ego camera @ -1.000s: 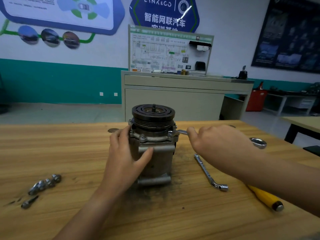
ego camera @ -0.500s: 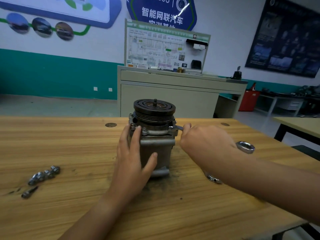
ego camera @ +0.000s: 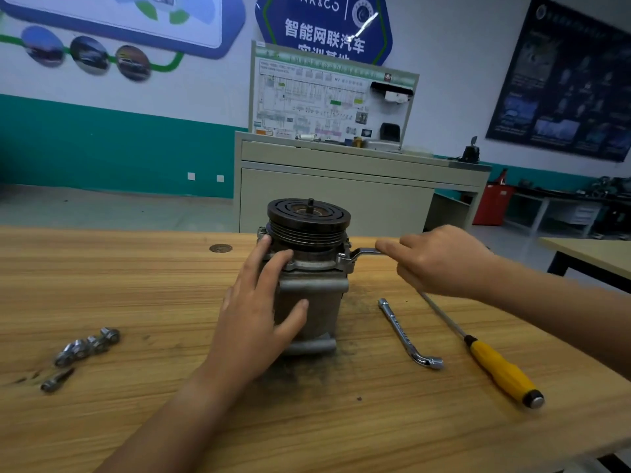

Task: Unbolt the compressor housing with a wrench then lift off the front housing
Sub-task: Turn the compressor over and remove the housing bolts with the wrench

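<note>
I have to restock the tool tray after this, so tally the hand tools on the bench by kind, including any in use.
1 wrench, gripped by the right hand at the compressor
1 L-shaped socket wrench, lying loose
1 yellow-handled screwdriver, lying loose
Total: 3
</note>
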Motion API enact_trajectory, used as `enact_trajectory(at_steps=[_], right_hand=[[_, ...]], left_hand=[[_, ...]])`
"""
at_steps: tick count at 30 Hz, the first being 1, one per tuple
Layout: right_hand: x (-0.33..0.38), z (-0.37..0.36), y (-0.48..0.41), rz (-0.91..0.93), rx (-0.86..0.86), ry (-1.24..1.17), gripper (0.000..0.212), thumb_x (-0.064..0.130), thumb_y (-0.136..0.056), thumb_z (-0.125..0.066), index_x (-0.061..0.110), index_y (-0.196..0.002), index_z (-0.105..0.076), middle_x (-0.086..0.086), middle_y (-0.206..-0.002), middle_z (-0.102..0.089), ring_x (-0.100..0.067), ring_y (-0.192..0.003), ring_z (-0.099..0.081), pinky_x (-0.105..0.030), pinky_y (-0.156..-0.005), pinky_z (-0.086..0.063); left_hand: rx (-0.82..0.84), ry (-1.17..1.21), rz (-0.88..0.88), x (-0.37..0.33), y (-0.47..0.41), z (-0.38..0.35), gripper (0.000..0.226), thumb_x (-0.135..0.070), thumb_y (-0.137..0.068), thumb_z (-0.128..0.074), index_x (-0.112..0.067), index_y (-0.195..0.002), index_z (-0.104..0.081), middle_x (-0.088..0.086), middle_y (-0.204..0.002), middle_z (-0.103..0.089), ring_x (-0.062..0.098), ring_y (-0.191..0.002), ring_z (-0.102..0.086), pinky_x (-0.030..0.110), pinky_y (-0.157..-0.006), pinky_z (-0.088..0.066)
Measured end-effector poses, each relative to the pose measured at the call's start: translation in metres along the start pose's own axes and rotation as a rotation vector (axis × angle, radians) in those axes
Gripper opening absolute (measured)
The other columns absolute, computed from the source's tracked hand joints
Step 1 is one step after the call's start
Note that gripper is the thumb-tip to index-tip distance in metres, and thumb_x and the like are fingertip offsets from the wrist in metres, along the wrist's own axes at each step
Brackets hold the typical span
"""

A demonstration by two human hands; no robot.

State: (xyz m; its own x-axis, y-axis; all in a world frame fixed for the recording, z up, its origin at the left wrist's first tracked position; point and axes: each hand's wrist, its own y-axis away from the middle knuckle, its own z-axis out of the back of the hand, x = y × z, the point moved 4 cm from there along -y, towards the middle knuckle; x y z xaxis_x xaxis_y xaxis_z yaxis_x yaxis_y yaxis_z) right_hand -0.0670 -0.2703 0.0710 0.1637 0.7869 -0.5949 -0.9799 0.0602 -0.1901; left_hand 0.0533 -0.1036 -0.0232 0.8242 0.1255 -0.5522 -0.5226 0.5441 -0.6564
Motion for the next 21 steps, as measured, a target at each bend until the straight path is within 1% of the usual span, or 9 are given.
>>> enact_trajectory(at_steps=[2, 4, 6, 8, 10, 12, 14, 16, 21], right_hand=[[-0.007, -0.005, -0.011, 0.018, -0.082, 0.003, 0.036, 0.008, -0.090, -0.053, 0.007, -0.126, -0.052, -0.010, -0.076, -0.061, -0.022, -0.057, -0.053, -0.024, -0.050, -0.040], [-0.006, -0.015, -0.029, -0.012, -0.095, 0.043, 0.035, 0.007, -0.094, -0.045, 0.012, -0.129, -0.045, -0.009, -0.099, -0.064, -0.023, -0.082, -0.061, -0.029, -0.071, -0.049], [-0.001, -0.022, -0.043, -0.020, -0.137, 0.051, 0.036, 0.007, -0.096, -0.040, 0.015, -0.131, -0.040, -0.006, -0.116, -0.061, -0.022, -0.104, -0.058, -0.033, -0.098, -0.040], [0.001, -0.030, -0.055, -0.035, -0.187, 0.048, 0.038, 0.007, -0.094, -0.044, 0.013, -0.132, -0.041, -0.006, -0.119, -0.061, -0.022, -0.109, -0.057, -0.035, -0.106, -0.030], [0.002, -0.028, -0.056, -0.078, -0.205, 0.017, 0.039, 0.010, -0.096, -0.044, 0.013, -0.134, -0.040, -0.007, -0.114, -0.063, -0.023, -0.103, -0.059, -0.034, -0.100, -0.036], [-0.002, -0.019, -0.044, -0.190, -0.299, -0.119, 0.036, 0.017, -0.099, -0.038, 0.015, -0.135, -0.040, -0.003, -0.090, -0.063, -0.021, -0.080, -0.060, -0.029, -0.073, -0.045], [-0.002, -0.007, -0.024, -0.337, -0.392, -0.446, 0.033, 0.021, -0.099, -0.036, 0.014, -0.131, -0.043, 0.004, -0.065, -0.051, -0.016, -0.054, -0.049, -0.023, -0.048, -0.035], [0.004, -0.001, -0.006, -0.376, -0.360, -0.657, 0.030, 0.024, -0.099, -0.034, 0.016, -0.126, -0.043, 0.006, -0.057, -0.046, -0.011, -0.046, -0.043, -0.022, -0.042, -0.030], [0.030, 0.011, 0.018, -0.304, -0.043, -0.426, 0.029, 0.027, -0.099, -0.029, 0.025, -0.128, -0.033, 0.005, -0.065, -0.047, -0.013, -0.059, -0.049, -0.029, -0.049, -0.038]], left_hand=[[-0.003, 0.028, -0.005, 0.000, 0.000, 0.000, 0.060, -0.038, -0.084, -0.059, -0.047, -0.130, -0.023, -0.033, -0.143, 0.003, -0.004, -0.133, -0.010, 0.051, -0.109, -0.032], [0.001, 0.047, -0.003, 0.000, 0.001, -0.001, 0.060, -0.038, -0.084, -0.059, -0.051, -0.128, -0.020, -0.034, -0.143, 0.003, -0.002, -0.135, -0.010, 0.050, -0.110, -0.030], [0.009, 0.052, 0.001, 0.000, 0.001, 0.000, 0.061, -0.038, -0.084, -0.059, -0.054, -0.125, -0.017, -0.033, -0.144, 0.003, -0.001, -0.136, -0.010, 0.049, -0.111, -0.029], [0.010, 0.062, 0.006, -0.001, 0.001, 0.000, 0.060, -0.038, -0.084, -0.059, -0.055, -0.124, -0.018, -0.031, -0.147, 0.001, 0.001, -0.138, -0.011, 0.050, -0.111, -0.028], [0.011, 0.067, 0.015, -0.002, 0.001, 0.000, 0.059, -0.038, -0.084, -0.059, -0.053, -0.124, -0.019, -0.029, -0.149, -0.001, 0.005, -0.139, -0.013, 0.052, -0.110, -0.029], [0.021, 0.061, 0.018, -0.003, 0.000, 0.001, 0.058, -0.039, -0.084, -0.059, -0.051, -0.125, -0.020, -0.029, -0.148, -0.002, 0.007, -0.139, -0.015, 0.052, -0.110, -0.029], [0.027, 0.052, 0.019, -0.003, 0.000, 0.001, 0.057, -0.040, -0.084, -0.058, -0.049, -0.128, -0.022, -0.029, -0.148, -0.002, 0.008, -0.139, -0.015, 0.051, -0.111, -0.028], [0.025, 0.038, 0.023, -0.002, -0.001, 0.001, 0.057, -0.040, -0.085, -0.057, -0.042, -0.134, -0.028, -0.026, -0.149, -0.003, 0.007, -0.139, -0.016, 0.051, -0.110, -0.028], [-0.005, 0.032, 0.014, -0.002, -0.001, 0.003, 0.052, -0.039, -0.088, -0.055, -0.031, -0.136, -0.036, -0.016, -0.151, -0.012, 0.012, -0.139, -0.021, 0.053, -0.109, -0.029]])
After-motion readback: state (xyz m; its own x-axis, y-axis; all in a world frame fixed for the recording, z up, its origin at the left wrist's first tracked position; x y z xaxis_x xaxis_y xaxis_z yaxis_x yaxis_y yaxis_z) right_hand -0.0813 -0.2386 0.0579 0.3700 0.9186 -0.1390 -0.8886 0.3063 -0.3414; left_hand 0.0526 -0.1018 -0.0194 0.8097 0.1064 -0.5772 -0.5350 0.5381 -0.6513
